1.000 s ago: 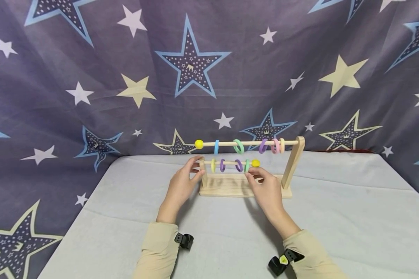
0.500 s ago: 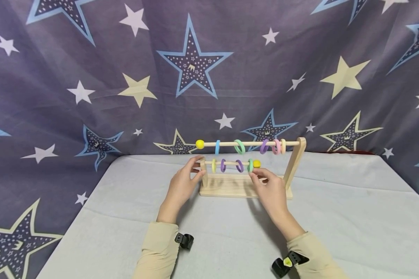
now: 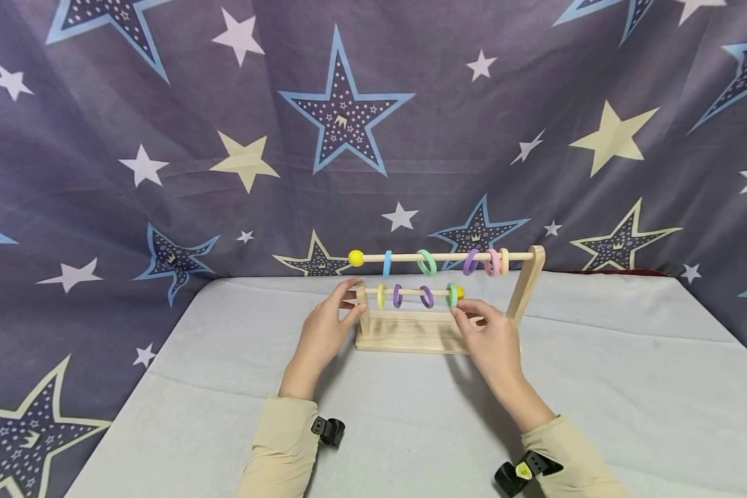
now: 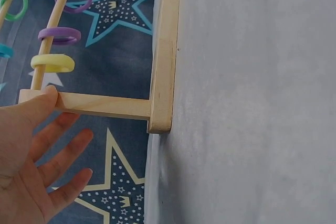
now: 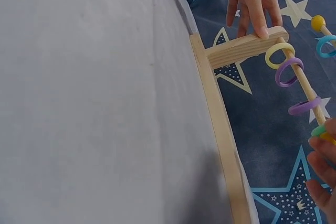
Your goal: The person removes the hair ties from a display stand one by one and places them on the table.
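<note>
A wooden ring stand (image 3: 404, 341) has two horizontal rods threaded with coloured rings. My left hand (image 3: 325, 332) pinches the top of the short left post (image 4: 105, 104) between thumb and index finger, the other fingers spread below. At the free end of the lower rod, my right hand (image 3: 490, 342) pinches a green ring (image 5: 318, 130), right by the yellow end bead (image 3: 461, 292). The ring is still around the rod. Left of it on that rod hang two purple rings (image 5: 300, 108) and a yellow ring (image 4: 54, 63), untouched.
The upper rod (image 3: 404, 257) runs behind, from the tall right post (image 3: 526, 287) to a yellow bead (image 3: 355, 258). It carries blue, green, purple, pink and peach rings. A grey cloth (image 3: 224, 346) covers the table, and a star-patterned curtain (image 3: 180, 104) stands behind.
My right hand has slid the green ring rightward along the lower rod, up to the yellow bead, now partly hidden. My left hand stays on the short post.
</note>
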A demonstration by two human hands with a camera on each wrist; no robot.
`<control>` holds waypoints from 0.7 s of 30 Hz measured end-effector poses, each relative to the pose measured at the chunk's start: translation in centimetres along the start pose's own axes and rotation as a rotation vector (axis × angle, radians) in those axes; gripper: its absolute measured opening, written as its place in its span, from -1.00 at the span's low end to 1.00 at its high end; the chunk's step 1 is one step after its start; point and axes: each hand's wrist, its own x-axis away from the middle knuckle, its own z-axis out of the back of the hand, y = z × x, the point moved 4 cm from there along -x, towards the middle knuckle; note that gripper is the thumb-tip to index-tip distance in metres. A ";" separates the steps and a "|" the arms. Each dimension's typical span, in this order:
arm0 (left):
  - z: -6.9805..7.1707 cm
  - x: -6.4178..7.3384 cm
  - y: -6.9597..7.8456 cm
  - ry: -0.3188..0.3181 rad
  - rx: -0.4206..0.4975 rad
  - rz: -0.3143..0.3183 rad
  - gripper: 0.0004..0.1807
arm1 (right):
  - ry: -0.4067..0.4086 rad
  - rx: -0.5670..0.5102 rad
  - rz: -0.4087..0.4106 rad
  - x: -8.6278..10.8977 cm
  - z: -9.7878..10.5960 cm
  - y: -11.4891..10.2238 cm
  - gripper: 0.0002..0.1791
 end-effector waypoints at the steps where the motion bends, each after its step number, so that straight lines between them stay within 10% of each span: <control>1: 0.0 0.0 0.0 -0.001 0.000 0.001 -0.50 | -0.001 0.000 0.001 0.0 0.1 0.0 -0.86; 21: 0.1 0.1 0.1 0.004 -0.007 -0.001 -0.51 | -0.004 0.029 -0.002 -0.1 0.9 0.8 -0.88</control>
